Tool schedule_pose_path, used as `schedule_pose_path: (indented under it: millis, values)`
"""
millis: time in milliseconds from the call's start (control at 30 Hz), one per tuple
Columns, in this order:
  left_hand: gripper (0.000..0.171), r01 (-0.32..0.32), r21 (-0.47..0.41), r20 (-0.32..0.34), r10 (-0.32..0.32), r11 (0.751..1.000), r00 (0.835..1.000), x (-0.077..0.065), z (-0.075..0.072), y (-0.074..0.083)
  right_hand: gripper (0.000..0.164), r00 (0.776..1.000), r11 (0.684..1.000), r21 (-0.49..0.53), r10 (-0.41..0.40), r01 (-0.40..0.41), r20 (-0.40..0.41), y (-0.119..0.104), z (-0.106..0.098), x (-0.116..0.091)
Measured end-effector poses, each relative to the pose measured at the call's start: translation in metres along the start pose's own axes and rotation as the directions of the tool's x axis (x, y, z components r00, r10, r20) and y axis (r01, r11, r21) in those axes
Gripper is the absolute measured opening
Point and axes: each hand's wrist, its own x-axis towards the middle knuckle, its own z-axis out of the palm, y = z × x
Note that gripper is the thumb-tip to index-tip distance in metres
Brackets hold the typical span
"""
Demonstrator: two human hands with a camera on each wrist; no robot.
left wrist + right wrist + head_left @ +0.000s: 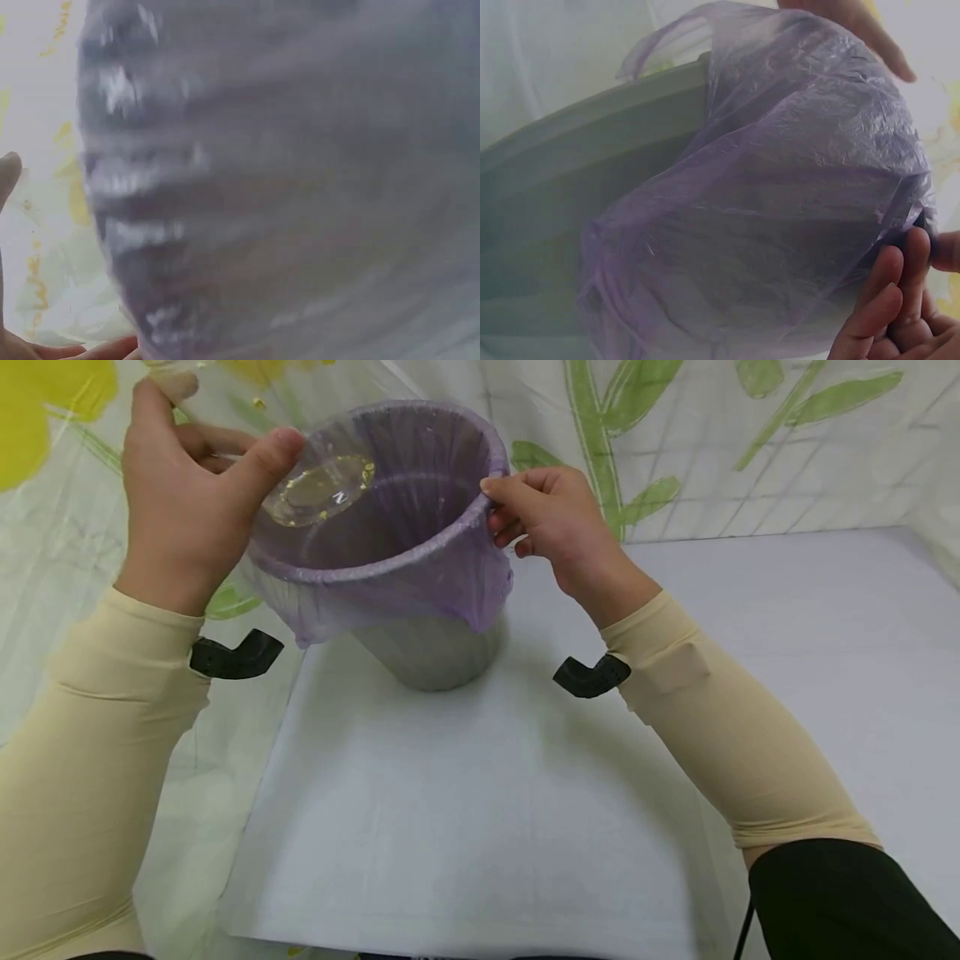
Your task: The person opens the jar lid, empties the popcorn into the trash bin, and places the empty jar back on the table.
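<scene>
A grey trash bin (431, 652) stands on the white table, lined with a thin purple plastic bag (450, 581) folded over its rim. Above the bin's left side, my left hand (198, 502) grips a see-through cup-like container (322, 489), tilted, with yellow bits on its round end. Its outline is faint, so its exact kind is unclear. At the right of the rim, my right hand (551, 518) pinches the bag between thumb and forefinger. The right wrist view shows those fingers (911, 277) against the bag. The left wrist view is blurred and mostly filled by the bag (262, 187).
The white table (465, 827) extends to the front and right of the bin. Behind it hangs a clear sheet (787, 468) printed with green leaves and yellow flowers. A black wrist camera mount (236, 656) sticks out from the left sleeve, another (592, 677) from the right.
</scene>
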Motion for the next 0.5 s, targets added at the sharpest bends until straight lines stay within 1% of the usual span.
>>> schedule_pose_path:
  millis: [33,133,233,333,433,500]
  values:
    - [0.08,0.008,-0.027,0.004,-0.007,1.0,1.0,-0.001,0.0,0.001,0.025,1.0,1.0,0.0,0.0,0.0,-0.001,0.0,0.0,0.0]
    - [0.081,-0.015,-0.08,0.011,0.016,0.997,1.0,-0.004,0.001,0.002,0.024,1.0,1.0,0.002,0.003,-0.003,-0.006,-0.001,0.0,-0.001]
    - [0.079,-0.027,-0.091,0.017,0.028,0.995,0.999,-0.008,0.002,0.006,0.024,1.0,1.0,0.004,0.004,-0.004,-0.007,-0.001,0.0,-0.001]
    - [0.08,-0.02,-0.098,0.029,0.023,0.995,0.999,-0.012,0.002,0.01,0.024,1.0,1.0,0.004,0.0,0.0,-0.005,-0.001,0.0,-0.002]
    - [0.083,-0.011,-0.114,0.039,0.016,0.993,0.999,-0.019,0.001,0.013,0.024,1.0,1.0,0.005,-0.001,0.001,-0.002,-0.001,0.0,-0.002]
    - [0.086,-0.019,-0.168,0.045,0.027,0.986,0.999,-0.026,0.0,0.016,0.025,1.0,1.0,0.001,-0.002,0.002,0.001,-0.001,0.0,-0.002]
